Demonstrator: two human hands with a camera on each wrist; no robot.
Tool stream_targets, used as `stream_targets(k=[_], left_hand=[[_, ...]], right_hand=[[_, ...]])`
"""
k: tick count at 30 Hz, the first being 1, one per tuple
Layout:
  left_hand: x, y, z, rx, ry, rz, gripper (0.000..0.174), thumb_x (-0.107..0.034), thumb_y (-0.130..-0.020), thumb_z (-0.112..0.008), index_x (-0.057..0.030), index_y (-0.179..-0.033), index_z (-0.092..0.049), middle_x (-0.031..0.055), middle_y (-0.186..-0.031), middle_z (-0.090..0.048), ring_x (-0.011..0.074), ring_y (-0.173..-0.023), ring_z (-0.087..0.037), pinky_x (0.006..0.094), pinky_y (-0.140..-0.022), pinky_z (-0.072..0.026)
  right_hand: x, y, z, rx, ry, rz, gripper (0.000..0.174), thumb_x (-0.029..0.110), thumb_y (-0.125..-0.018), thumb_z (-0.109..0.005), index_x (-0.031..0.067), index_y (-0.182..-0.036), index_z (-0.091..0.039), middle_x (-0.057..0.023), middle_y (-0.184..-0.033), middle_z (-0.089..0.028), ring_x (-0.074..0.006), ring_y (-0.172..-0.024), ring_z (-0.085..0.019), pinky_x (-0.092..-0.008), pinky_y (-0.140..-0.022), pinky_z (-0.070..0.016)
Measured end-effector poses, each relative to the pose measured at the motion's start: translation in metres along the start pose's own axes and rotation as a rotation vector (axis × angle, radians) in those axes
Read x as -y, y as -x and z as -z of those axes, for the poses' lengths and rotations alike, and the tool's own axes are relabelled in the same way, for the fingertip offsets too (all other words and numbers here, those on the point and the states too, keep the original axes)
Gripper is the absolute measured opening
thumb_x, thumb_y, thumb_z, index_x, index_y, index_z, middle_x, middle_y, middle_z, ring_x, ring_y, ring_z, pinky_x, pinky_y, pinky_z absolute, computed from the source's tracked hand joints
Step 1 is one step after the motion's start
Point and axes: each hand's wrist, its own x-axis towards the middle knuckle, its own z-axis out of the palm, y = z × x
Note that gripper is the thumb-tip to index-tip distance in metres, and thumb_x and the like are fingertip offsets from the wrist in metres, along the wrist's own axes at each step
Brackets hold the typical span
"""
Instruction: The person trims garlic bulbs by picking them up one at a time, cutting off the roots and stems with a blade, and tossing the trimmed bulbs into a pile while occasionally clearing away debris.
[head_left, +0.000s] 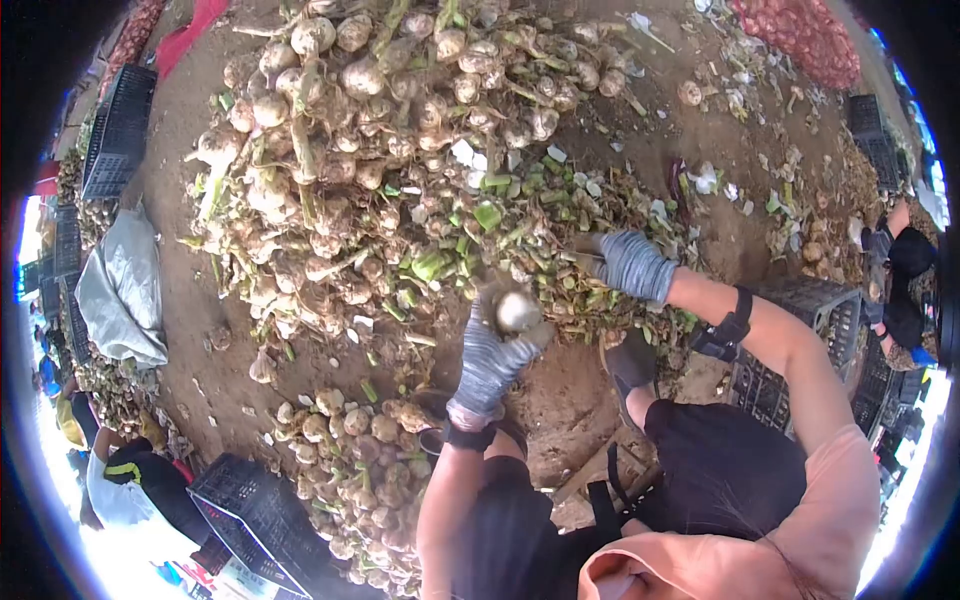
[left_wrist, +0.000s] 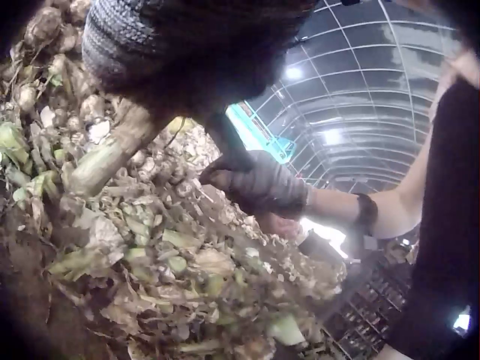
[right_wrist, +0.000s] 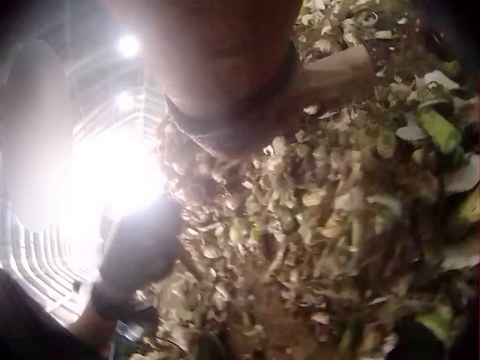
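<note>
My gloved left hand [head_left: 488,355] holds a pale garlic bulb [head_left: 517,311] low over the near edge of a garlic heap [head_left: 340,130]. From under that glove, in the left wrist view, a thick garlic stalk [left_wrist: 112,154] points down at the trimmings. To the right, my gloved right hand [head_left: 635,265] is over cut stalks and leaves [head_left: 570,290], apart from the left hand. In the right wrist view a tan, blunt-ended piece [right_wrist: 337,73] juts out past the blurred right hand; I cannot tell whether the fingers hold it.
Beside my left leg lies a pile of trimmed garlic bulbs [head_left: 350,450], with a black crate [head_left: 250,520] next to it. A grey crate [head_left: 810,300] stands behind my right arm. Red net sacks [head_left: 800,40] are at the far right. Other people sit at both sides.
</note>
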Motion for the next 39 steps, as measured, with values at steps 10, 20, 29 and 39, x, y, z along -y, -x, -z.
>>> stream_targets(k=[10,20,29,39], left_hand=[[-0.012,0.002,-0.02,0.165,0.288,-0.259,0.02,-0.023,-0.08,-0.049,-0.0091,-0.065,-0.048,0.0042,-0.082,-0.054,0.0237,-0.074,-0.056,0.0418,-0.073,-0.0459],[-0.061,0.134,0.031,-0.467,-0.508,0.013,0.017,-0.018,-0.08,-0.063,-0.0052,-0.09,-0.06,0.0055,-0.087,-0.061,0.0181,-0.077,-0.06,0.0357,-0.069,-0.0462],[-0.067,0.233,0.084,-0.717,-0.839,0.331,0.037,-0.024,-0.084,-0.062,0.0008,-0.11,-0.052,0.0091,-0.098,-0.06,0.0197,-0.086,-0.061,0.0351,-0.078,-0.0479],[-0.089,0.095,-0.028,-0.249,-0.549,-0.147,0.059,-0.038,-0.087,-0.058,-0.0006,-0.13,-0.041,0.0144,-0.12,-0.056,0.0157,-0.108,-0.053,0.0218,-0.08,-0.0439]], right_hand=[[0.03,-0.025,0.004,0.363,-0.278,-0.078,0.048,0.05,-0.085,-0.051,0.0032,-0.086,-0.061,-0.011,-0.065,-0.059,-0.0239,-0.057,-0.057,-0.0381,-0.059,-0.0475],[-0.009,-0.059,0.052,-0.026,-0.258,-0.48,0.051,0.039,-0.082,-0.062,-0.0011,-0.111,-0.053,-0.0159,-0.081,-0.063,-0.0256,-0.067,-0.06,-0.0375,-0.066,-0.0478],[-0.045,-0.184,0.047,-0.32,-0.16,-0.525,0.041,0.034,-0.082,-0.063,0.0021,-0.108,-0.058,-0.0139,-0.075,-0.061,-0.0219,-0.062,-0.057,-0.0376,-0.063,-0.0476],[0.021,-0.081,0.062,-0.283,-1.34,-0.436,0.037,0.02,-0.08,-0.066,0.0045,-0.11,-0.052,-0.0019,-0.087,-0.063,-0.004,-0.047,-0.043,-0.0183,-0.041,-0.038]])
